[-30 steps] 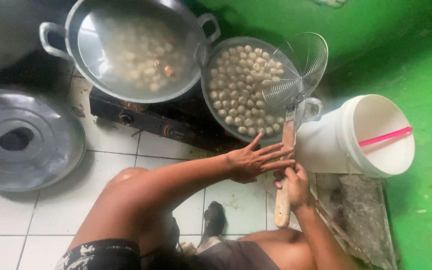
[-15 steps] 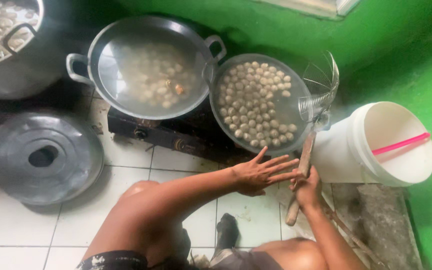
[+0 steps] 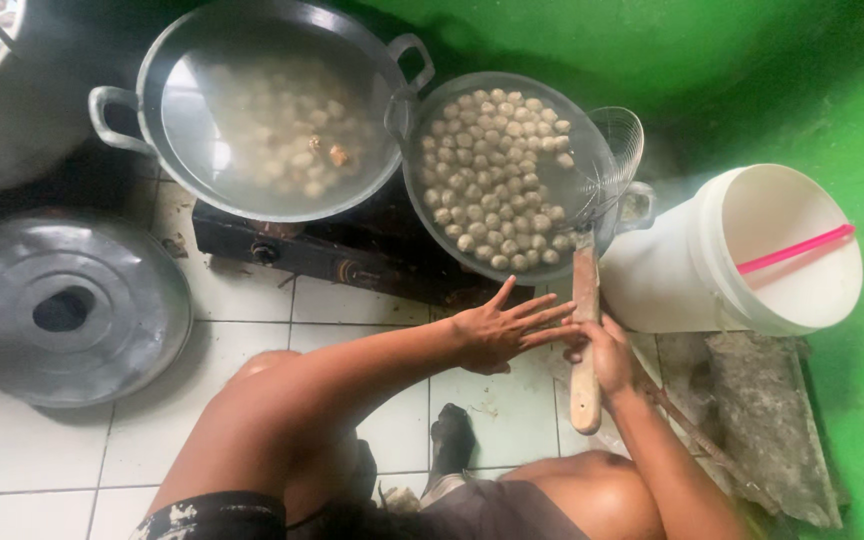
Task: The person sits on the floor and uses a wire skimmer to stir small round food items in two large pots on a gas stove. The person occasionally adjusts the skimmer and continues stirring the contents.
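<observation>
**Skimmer handle held over the pan of balls**

The right hand (image 3: 607, 352) grips the skimmer (image 3: 586, 330) by its wooden handle; its wire basket rests in the pan (image 3: 512, 170) of pale balls. The left hand (image 3: 497, 330) is spread open, fingertips touching the handle. A firm grip near mid-handle should steady scooping.

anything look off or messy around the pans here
Small scraps and stains dirty the white floor tiles beside the black stove. A grey broken slab lies under the white bucket. The right hand grips the wooden skimmer handle; nothing looks spilled.
</observation>
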The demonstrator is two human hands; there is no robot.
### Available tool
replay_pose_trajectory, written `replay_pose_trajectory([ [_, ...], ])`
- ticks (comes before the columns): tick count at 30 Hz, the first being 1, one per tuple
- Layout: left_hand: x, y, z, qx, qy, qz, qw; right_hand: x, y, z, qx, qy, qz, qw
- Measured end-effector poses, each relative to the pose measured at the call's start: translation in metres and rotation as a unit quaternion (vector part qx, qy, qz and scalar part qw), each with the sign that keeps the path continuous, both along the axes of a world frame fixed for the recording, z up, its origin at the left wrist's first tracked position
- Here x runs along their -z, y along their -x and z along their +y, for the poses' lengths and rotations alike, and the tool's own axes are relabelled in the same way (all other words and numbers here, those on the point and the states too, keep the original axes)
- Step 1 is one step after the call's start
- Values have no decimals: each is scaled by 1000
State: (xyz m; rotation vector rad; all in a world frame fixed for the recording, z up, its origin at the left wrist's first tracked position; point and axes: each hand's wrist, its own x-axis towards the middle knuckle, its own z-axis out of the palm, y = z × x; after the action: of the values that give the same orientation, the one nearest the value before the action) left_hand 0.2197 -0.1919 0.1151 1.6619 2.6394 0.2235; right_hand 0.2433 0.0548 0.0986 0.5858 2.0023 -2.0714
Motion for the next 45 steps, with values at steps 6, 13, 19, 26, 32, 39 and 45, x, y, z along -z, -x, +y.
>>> replay_pose_trajectory([
  [6,6,8,10,-24,-53,-10,998,-20,-10,-4,-31,76,42,996],
  [13,17,26,14,-37,-143,7,989,-26,-8,-28,-48,18,49,997],
  [19,27,34,8,-25,-119,6,993,-18,-3,-35,-31,-66,82,994],
  [26,26,24,-4,-12,-32,11,999,6,5,-17,29,-199,103,974],
  [32,30,8,-21,-13,9,-18,1000,30,0,3,48,-133,65,988],
  [39,36,0,-26,-14,33,-35,999,28,-14,-1,19,0,13,1000],
  [45,28,-9,-18,-16,-17,2,1000,20,-27,-7,-30,74,2,997],
])
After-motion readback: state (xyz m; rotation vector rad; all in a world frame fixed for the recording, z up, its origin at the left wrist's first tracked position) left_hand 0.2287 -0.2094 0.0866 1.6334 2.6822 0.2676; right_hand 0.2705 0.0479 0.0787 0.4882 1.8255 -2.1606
